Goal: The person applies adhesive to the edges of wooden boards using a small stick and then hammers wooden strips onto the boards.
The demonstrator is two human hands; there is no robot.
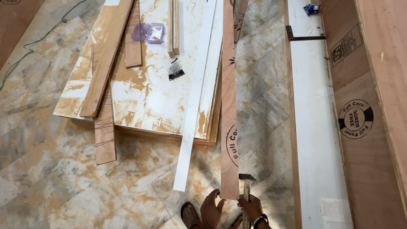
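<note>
White laminate strip (193,114) lies just left of the grip, w/ a glue-stained board (144,80) up-left. Purple plastic box (149,32) & metal square (304,37) sit far ahead.

Bright, even daylight, soft shadows, sharp focus, mild glare at lower right.

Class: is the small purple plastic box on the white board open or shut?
Open: the purple box lies spread in two halves, side by side on the white board.

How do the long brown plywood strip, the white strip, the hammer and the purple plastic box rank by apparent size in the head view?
1. Long brown plywood strip, held at its near end by the left hand.
2. White strip.
3. Hammer in the right hand, partly hidden.
4. Purple plastic box, farther off, so unsure against the hammer.
</note>
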